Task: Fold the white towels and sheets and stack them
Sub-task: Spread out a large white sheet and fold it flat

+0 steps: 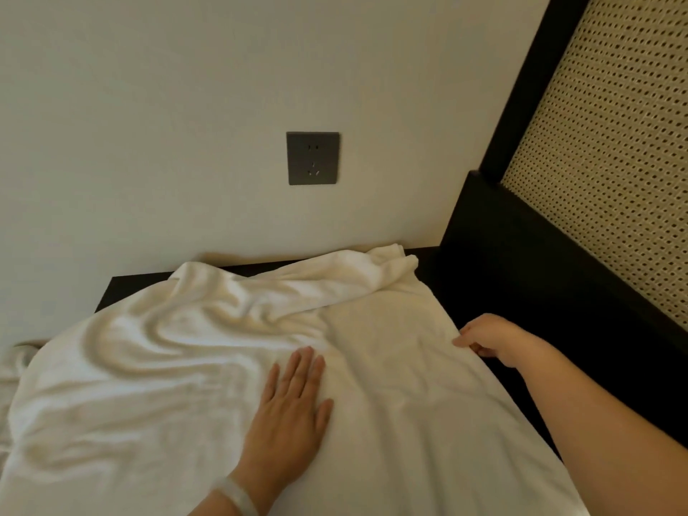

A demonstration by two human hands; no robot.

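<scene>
1. At the back, a plain cream wall (149, 106), with a dark grey square socket plate (312, 158) set into it above the far edge of the work area.
2. To the right, a tall black wooden frame (521, 106) around a pale woven cane panel (603, 143), slanting across the upper right corner; below it, a broad black ledge of the same frame.
3. Under the wall, a dark flat wooden surface (119, 288), visible only as narrow strips at the far left and far right, the rest covered.
4. Spread over nearly all of that surface, a large white towel (167, 366) of soft cloth: rumpled in deep folds on the left and along the far edge, smooth and flat on the right half, its far right corner bunched near the foot of the wall.
5. Left hand (290, 407) palm down on the towel near its middle, where the rumpled part meets the smooth part; fingers (305, 370) straight and close together, released, grasping nothing, only pressing the cloth.
6. Round the left wrist, a pale translucent bangle (238, 493).
7. Right hand (487, 340) at the towel's right edge, bare forearm reaching in from the lower right; fingers (465, 338) curled, pinching that edge, with the black ledge just beside.
8. Hands well apart, the smooth stretch of towel between them.
</scene>
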